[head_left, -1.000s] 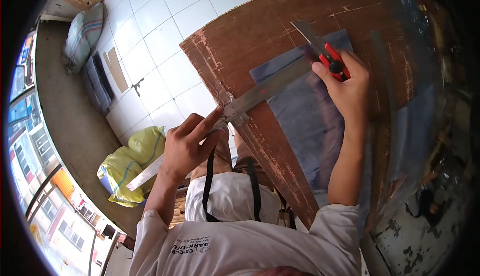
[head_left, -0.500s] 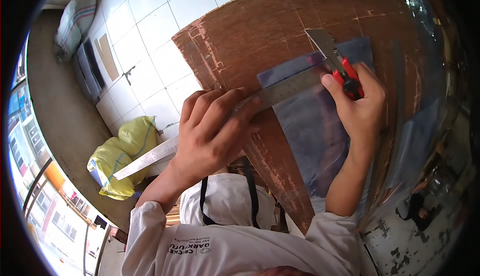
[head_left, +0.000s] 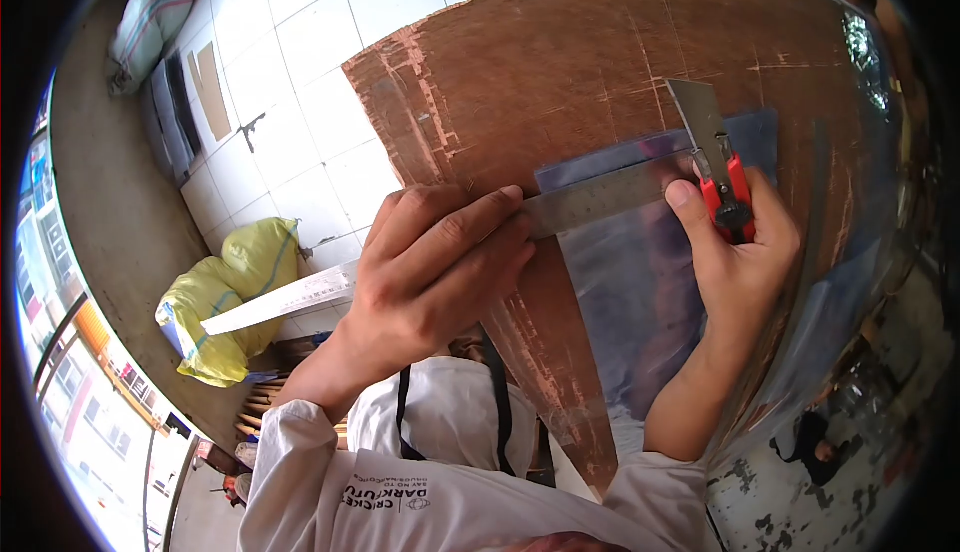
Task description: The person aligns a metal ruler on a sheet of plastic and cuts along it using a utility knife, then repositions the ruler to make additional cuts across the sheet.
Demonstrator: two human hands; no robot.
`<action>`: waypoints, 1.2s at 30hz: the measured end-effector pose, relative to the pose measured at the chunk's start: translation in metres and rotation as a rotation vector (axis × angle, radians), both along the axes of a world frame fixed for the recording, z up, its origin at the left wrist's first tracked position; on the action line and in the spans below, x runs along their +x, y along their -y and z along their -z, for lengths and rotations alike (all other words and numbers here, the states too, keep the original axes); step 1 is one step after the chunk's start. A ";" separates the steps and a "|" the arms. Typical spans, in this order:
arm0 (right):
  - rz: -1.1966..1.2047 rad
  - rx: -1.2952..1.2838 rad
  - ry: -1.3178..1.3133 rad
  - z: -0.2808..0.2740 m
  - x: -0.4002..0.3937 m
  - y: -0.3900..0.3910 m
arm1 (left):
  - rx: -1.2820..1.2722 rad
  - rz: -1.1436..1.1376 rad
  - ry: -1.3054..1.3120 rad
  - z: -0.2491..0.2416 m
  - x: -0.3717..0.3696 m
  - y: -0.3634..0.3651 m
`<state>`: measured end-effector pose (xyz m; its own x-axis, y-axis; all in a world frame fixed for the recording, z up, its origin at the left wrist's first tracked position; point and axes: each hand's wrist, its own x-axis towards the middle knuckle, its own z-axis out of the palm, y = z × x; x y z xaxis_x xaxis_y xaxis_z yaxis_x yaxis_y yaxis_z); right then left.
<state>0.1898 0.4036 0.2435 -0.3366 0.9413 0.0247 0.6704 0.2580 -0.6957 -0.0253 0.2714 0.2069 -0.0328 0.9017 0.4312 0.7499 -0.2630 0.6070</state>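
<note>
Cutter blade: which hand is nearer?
Right. The right hand grips the red cutter handle, just behind the blade; the left hand is farther off, on the metal ruler.

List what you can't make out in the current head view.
Head view: the middle of the steel ruler, covered by the left hand.
Head view: the ruler's printed markings, too small to read.
Head view: the rear of the red cutter, hidden in the right hand.
Head view: part of the bluish sheet, behind the right forearm.
</note>
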 end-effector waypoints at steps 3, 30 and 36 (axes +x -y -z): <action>-0.008 0.020 0.003 0.002 -0.001 -0.001 | -0.002 0.008 0.011 0.000 -0.001 0.000; 0.011 0.004 -0.023 0.007 -0.005 -0.002 | -0.074 0.080 0.035 0.003 -0.018 -0.012; -0.016 -0.015 -0.005 0.005 -0.001 -0.005 | -0.068 0.057 0.022 0.004 -0.015 -0.012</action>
<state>0.1884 0.4081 0.2389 -0.3516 0.9361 0.0119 0.6627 0.2578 -0.7031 -0.0406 0.2839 0.2032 0.0110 0.9294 0.3690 0.7211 -0.2630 0.6410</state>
